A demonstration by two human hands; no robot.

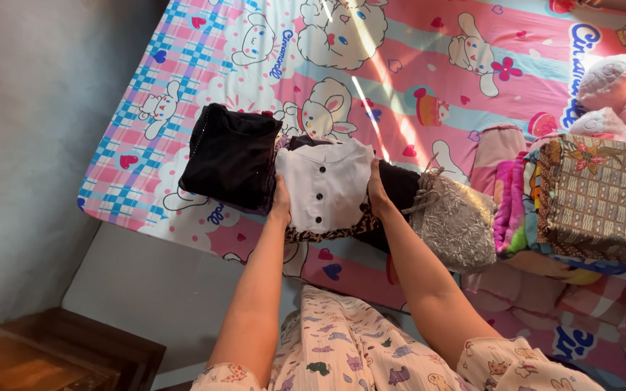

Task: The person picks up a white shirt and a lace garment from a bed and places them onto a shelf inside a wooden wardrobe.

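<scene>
Fingers (pixel 281 201) of both hands grip the sides of the folded white shirt (pixel 326 185), soft, light, floppy stuff between them, so holding the edges seems safest

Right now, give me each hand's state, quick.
Left hand: pressed against the left side of the folded white top, gripping it.
Right hand: clasping the right side of the same top; its fingers are mostly hidden.
</scene>
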